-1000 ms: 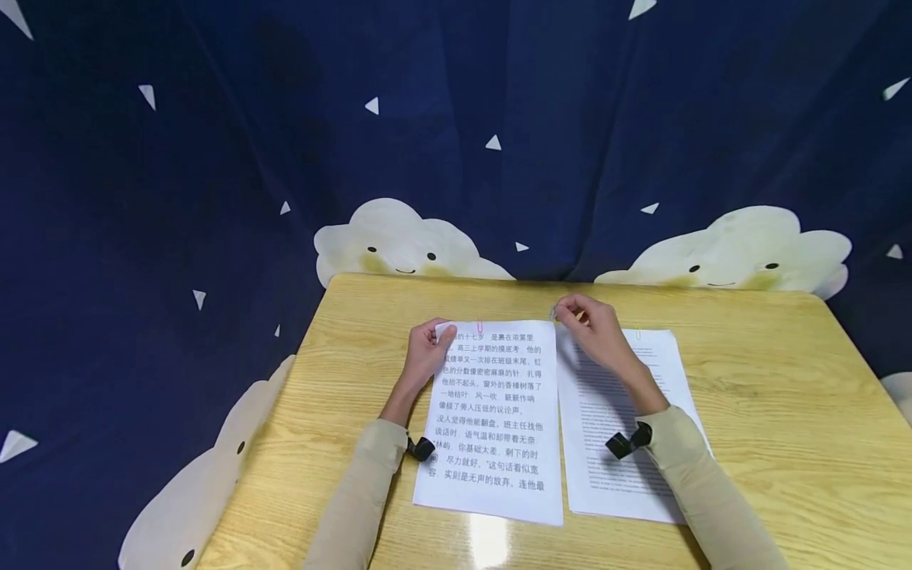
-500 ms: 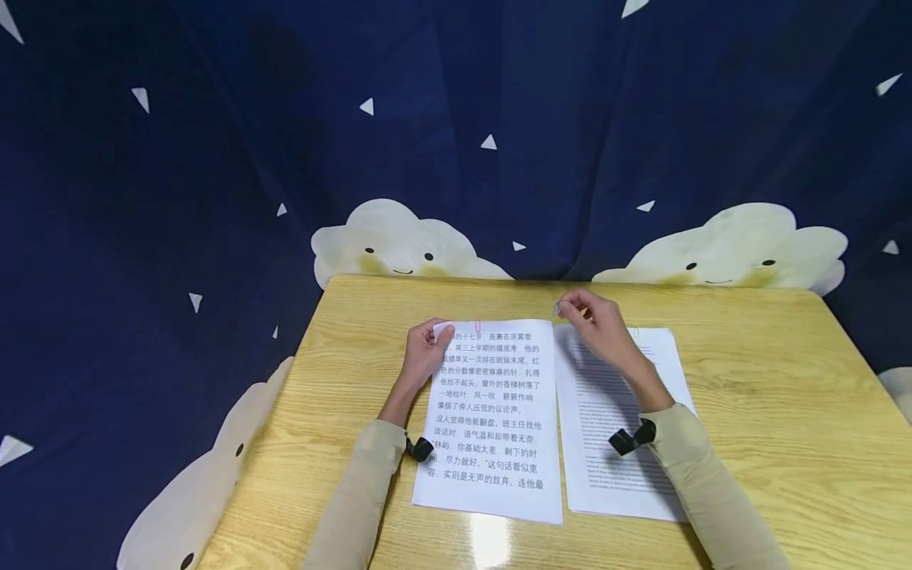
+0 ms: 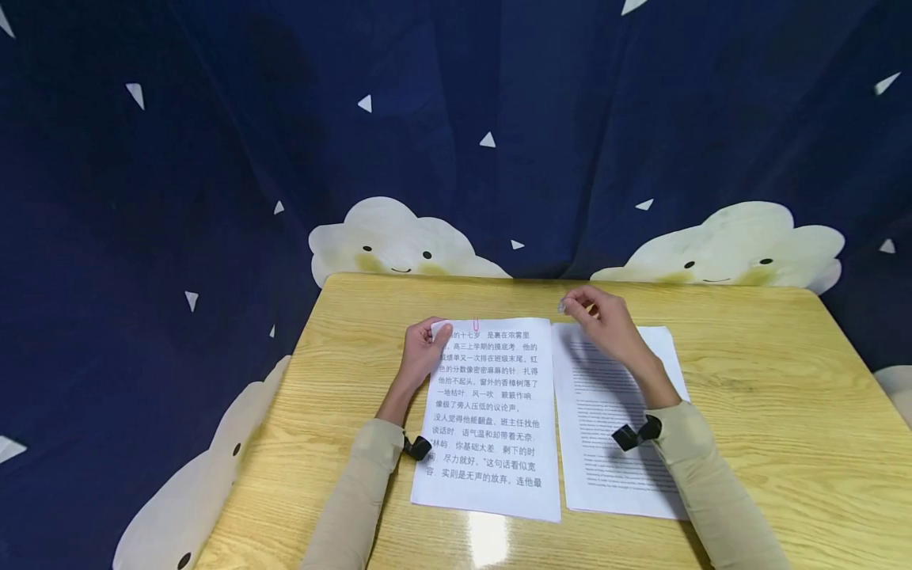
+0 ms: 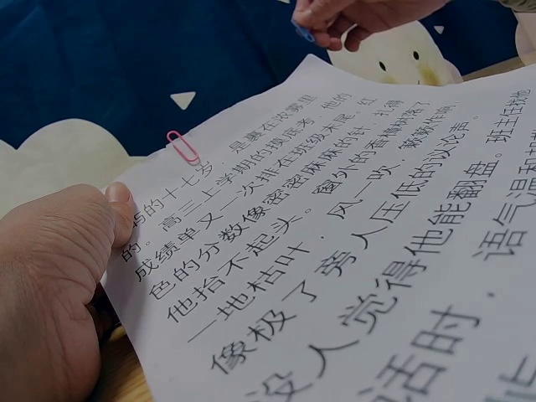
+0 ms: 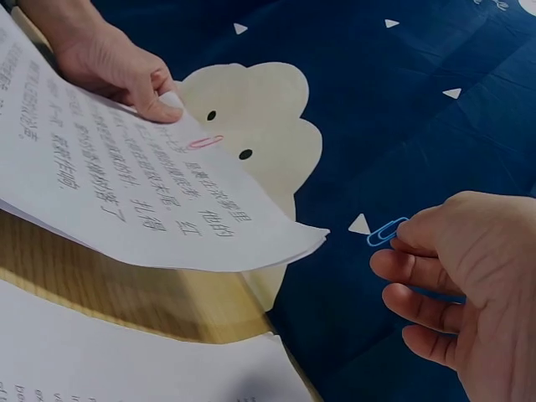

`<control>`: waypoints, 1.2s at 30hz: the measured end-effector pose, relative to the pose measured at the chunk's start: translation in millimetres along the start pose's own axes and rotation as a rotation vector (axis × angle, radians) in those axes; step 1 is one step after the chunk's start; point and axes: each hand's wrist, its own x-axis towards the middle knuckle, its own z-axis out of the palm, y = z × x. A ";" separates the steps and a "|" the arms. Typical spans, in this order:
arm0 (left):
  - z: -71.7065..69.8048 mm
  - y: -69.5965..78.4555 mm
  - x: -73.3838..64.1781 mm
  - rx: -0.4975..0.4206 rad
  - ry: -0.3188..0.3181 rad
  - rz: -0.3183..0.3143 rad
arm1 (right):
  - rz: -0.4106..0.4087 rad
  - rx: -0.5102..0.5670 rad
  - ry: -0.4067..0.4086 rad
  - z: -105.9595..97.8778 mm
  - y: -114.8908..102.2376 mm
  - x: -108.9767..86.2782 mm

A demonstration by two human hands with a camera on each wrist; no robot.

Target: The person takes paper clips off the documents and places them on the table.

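My left hand (image 3: 422, 348) grips the top left corner of a stack of white paper (image 3: 492, 412) printed with large Chinese text, thumb on top. A pink paper clip (image 4: 182, 147) sits on that stack's top edge, right of the thumb. Between thumb and index finger, my right hand (image 3: 604, 326) pinches a blue paper clip (image 5: 385, 233). In the right wrist view the clip is apart from the held stack, off its curled top right corner. Under my right hand and forearm lies a second stack of paper (image 3: 587, 451) with small print, partly covered by them.
Both stacks are on a light wooden table (image 3: 769, 380), side by side with a narrow gap. Behind the table's back edge hangs a dark blue curtain (image 3: 541, 142) with white triangles and smiling clouds.
My right hand, with the blue paper clip, has moved slightly right and up, away from the stack's top right corner. The left hand keeps its grip on the paper.
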 end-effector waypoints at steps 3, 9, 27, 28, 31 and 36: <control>-0.4 0.6 -0.5 -0.004 -0.007 0.002 | -0.010 -0.001 0.002 -3.3 1.2 0.0; -1.1 0.7 -0.3 -0.010 -0.015 0.001 | -0.008 0.004 0.005 -9.6 2.2 1.1; 0.8 1.4 0.0 0.010 -0.006 -0.011 | -0.002 -0.001 0.031 -21.5 8.1 0.9; 0.8 1.3 0.1 0.009 -0.005 -0.013 | 0.001 0.000 0.030 -22.6 8.7 0.3; 0.9 1.7 0.2 0.012 -0.006 -0.018 | 0.004 0.001 0.029 -25.7 10.7 -1.8; 0.5 2.9 -0.4 0.017 -0.007 -0.016 | 0.010 0.002 0.033 -30.5 13.5 -7.1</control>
